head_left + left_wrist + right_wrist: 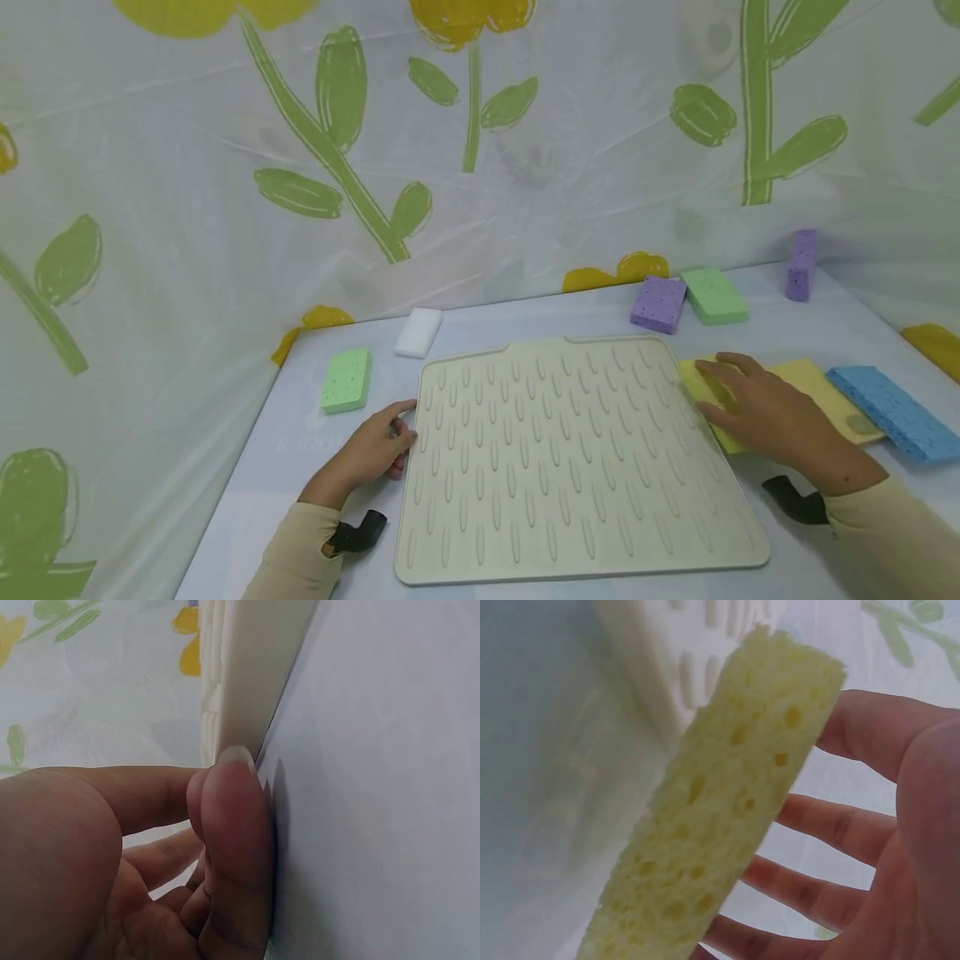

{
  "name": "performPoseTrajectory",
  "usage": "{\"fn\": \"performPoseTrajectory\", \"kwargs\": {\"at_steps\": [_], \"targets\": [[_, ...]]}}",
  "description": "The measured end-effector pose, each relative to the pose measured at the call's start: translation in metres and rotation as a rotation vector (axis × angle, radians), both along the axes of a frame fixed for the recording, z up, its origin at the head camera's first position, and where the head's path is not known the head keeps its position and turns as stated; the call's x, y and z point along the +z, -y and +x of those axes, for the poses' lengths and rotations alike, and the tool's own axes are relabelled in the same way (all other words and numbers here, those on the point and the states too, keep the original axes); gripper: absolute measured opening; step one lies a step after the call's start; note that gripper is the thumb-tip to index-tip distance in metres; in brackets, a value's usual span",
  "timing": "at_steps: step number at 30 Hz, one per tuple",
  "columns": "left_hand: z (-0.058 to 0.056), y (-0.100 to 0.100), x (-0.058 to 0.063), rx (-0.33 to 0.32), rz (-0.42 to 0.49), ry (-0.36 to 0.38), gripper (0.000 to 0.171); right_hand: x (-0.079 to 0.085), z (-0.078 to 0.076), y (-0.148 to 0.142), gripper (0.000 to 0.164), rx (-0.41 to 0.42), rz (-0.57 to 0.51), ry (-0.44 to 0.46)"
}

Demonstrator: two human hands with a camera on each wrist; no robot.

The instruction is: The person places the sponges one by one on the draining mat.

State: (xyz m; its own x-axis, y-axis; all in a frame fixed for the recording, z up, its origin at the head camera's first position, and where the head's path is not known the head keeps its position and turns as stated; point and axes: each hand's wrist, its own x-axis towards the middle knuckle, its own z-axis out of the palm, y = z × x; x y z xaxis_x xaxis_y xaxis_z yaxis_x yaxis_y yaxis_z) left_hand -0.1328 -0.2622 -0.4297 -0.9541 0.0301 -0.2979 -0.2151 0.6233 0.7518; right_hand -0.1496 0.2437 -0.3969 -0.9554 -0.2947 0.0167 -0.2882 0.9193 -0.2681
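A cream mat with raised oval ridges lies in the middle of the table. My left hand is at its left edge; in the left wrist view the thumb and a forefinger meet at the mat's rim, pinching it. Beside the mat's right edge my right hand rests over a yellow sponge. Its fingers lie along one face of that porous sponge, not wrapped round it. More yellow sponge shows beyond the hand, which hides whether the two are one piece.
A blue sponge lies at the right. Purple and green sponges sit behind the mat, with an upright purple one farther right. Back left are a white block and a green sponge. A flowered curtain hangs behind.
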Motion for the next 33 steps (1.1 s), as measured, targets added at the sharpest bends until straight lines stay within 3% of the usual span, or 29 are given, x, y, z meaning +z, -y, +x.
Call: {"fn": "performPoseTrajectory", "kwargs": {"at_steps": [15, 33], "targets": [[-0.002, 0.001, 0.000, -0.001, -0.011, 0.010, 0.056, 0.010, 0.007, 0.032, 0.059, 0.045, -0.020, -0.073], [-0.004, 0.002, 0.001, -0.006, -0.022, 0.015, 0.056, 0.012, -0.013, 0.060, 0.053, 0.059, 0.014, -0.085]]}}
